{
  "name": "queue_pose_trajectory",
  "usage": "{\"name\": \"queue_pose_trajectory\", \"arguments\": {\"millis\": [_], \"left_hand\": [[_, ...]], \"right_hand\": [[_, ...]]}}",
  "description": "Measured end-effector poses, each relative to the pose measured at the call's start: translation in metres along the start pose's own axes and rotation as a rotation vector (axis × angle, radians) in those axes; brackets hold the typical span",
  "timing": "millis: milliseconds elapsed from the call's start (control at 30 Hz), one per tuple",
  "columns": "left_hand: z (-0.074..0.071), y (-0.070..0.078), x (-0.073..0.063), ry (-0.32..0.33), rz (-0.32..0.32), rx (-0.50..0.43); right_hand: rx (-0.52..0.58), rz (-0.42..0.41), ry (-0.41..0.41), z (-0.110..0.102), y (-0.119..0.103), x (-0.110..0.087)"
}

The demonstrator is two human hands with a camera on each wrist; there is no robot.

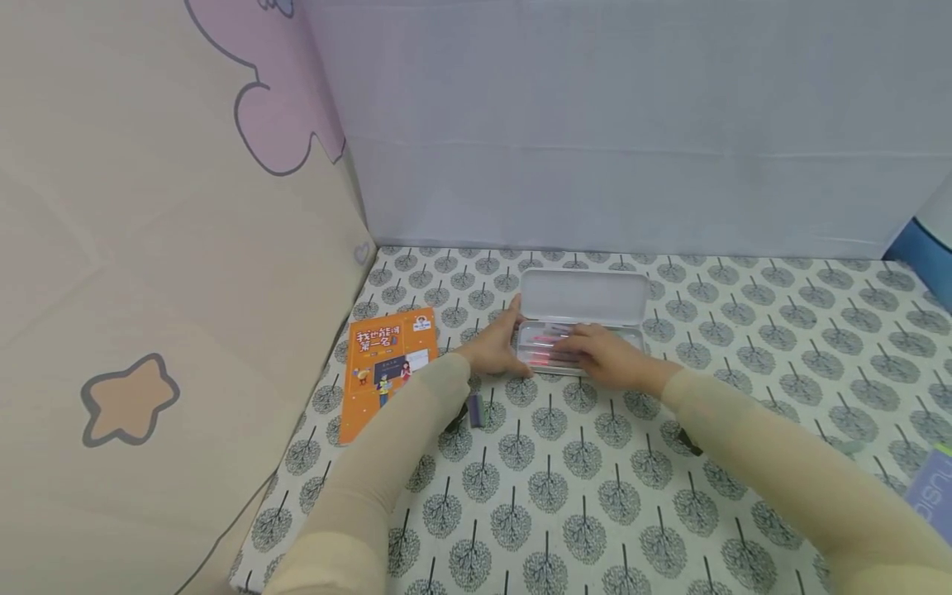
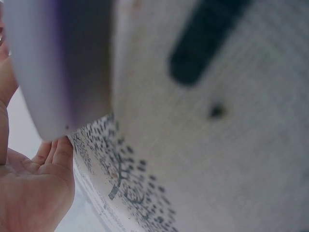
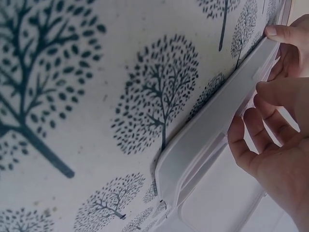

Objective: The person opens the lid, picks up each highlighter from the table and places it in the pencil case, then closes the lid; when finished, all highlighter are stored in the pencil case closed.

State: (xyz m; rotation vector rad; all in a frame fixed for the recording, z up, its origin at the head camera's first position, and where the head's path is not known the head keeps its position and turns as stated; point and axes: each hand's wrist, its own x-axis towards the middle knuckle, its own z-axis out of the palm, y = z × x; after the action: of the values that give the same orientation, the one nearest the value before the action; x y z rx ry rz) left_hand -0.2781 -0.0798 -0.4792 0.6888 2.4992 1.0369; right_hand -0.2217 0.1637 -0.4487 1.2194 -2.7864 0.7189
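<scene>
A clear plastic pencil case (image 1: 583, 297) lies open on the tree-print tablecloth, lid raised toward the wall, with pink pens (image 1: 550, 354) in its tray. My left hand (image 1: 500, 345) grips the case's left end, thumb up by the hinge. My right hand (image 1: 604, 354) reaches over the tray from the front, its fingers loose above the pens. In the right wrist view the right hand (image 3: 270, 154) hovers with spread fingers over the case's rim (image 3: 212, 130), holding nothing, and the left hand's fingers (image 3: 285, 36) hook the far end. In the left wrist view only the left palm (image 2: 29, 193) shows, blurred.
An orange booklet (image 1: 385, 369) lies left of the case by the padded wall. A small dark purple block (image 1: 476, 410) sits beside my left forearm. Something black (image 1: 689, 444) peeks from under my right forearm. A purple item (image 1: 935, 494) lies at the right edge.
</scene>
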Motion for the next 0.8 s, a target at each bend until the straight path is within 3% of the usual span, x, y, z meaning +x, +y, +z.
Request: {"name": "queue_pose_trajectory", "arguments": {"millis": [333,667,800], "left_hand": [[0.000,0.002,-0.001,0.006,0.001,-0.008],[0.000,0.002,-0.001,-0.012,-0.017,-0.026],[-0.001,0.002,-0.002,-0.009,-0.006,-0.018]], "right_hand": [[-0.017,0.062,0.012,-0.014,0.006,-0.024],[0.038,0.140,0.041,-0.028,0.021,-0.069],[-0.019,0.150,0.071,-0.035,0.026,-0.086]]}}
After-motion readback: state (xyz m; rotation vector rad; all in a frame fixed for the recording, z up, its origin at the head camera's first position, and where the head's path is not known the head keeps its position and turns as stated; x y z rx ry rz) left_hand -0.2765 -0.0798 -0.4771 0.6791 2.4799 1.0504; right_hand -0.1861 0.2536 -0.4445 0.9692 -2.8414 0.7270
